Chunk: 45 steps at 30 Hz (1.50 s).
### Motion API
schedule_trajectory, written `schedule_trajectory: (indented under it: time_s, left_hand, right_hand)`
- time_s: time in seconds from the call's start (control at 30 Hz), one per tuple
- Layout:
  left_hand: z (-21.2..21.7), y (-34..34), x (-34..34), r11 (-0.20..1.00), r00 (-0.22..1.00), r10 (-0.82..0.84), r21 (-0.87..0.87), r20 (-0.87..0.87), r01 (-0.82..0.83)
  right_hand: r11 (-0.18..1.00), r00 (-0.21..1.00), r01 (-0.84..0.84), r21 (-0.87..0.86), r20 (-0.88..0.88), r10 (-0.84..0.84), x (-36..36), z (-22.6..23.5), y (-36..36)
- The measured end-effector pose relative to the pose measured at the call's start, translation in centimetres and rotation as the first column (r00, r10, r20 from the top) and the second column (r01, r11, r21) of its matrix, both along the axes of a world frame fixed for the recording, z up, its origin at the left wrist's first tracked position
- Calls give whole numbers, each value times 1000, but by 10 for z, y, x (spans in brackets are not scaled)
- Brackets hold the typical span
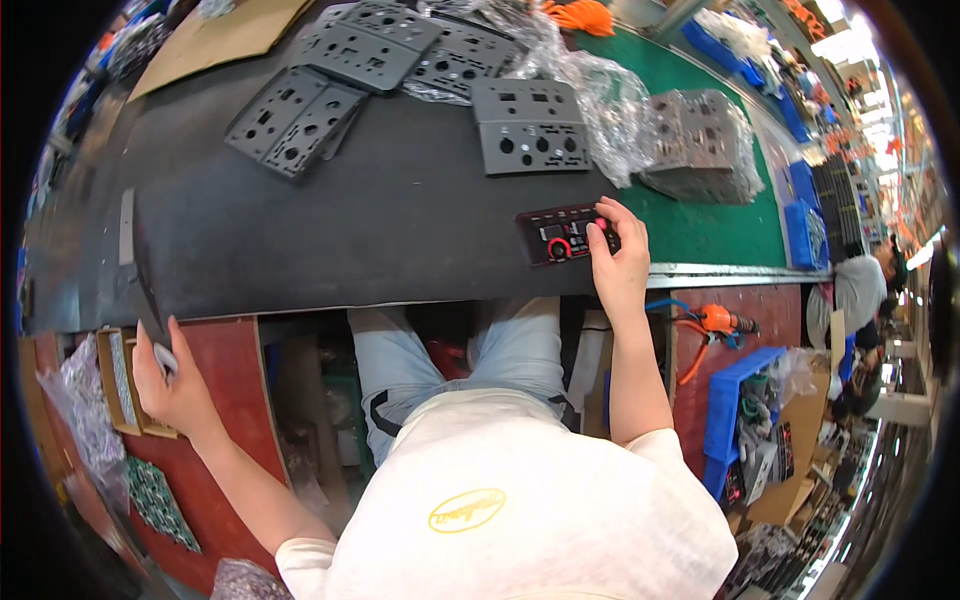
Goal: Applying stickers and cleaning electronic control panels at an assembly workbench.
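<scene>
My right hand [620, 262] rests on a small black control panel with red markings [553, 236] near the front edge of the black work mat [380, 220], fingers pressing its right end. My left hand [168, 375] reaches down to the left, below the table edge, and is closed around a small pale piece [165, 358] beside an open cardboard box [120, 380]. A grey punched panel [528, 126] lies just beyond the black panel.
Several grey punched panels [295, 118] lie spread at the back of the mat. Clear plastic bags [600, 95] and a bagged stack of grey parts [700, 145] sit on the green belt [700, 225]. An orange tool [722, 322] and blue bin [735, 400] hang right; another person [860, 290] sits far right.
</scene>
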State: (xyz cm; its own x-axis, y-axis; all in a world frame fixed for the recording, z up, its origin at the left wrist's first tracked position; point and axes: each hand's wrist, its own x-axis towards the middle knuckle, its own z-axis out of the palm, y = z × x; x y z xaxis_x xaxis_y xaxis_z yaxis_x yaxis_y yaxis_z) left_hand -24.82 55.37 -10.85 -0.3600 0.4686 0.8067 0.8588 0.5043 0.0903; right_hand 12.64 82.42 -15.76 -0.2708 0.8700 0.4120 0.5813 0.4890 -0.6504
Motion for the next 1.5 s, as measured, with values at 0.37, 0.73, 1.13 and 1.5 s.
schedule_trajectory:
  time_s: [0.37,0.73,1.13,1.5]
  left_hand:
    - [-75,48,-44,786,943,328,-569,55,-241]
    - [-46,94,75,890,-48,-381,380,923,252]
    - [-73,82,129,904,-289,-351,403,891,145]
    - [-80,64,127,892,-265,-410,444,873,84]
  right_hand:
    - [984,981,12,-176,194,23,-3,-6,57]
    - [747,966,-203,-633,-255,47,-48,-26,122]
    - [408,878,-476,-779,-450,165,-73,-13,5]
    - [851,603,-524,-17,699,385,-10,22,3]
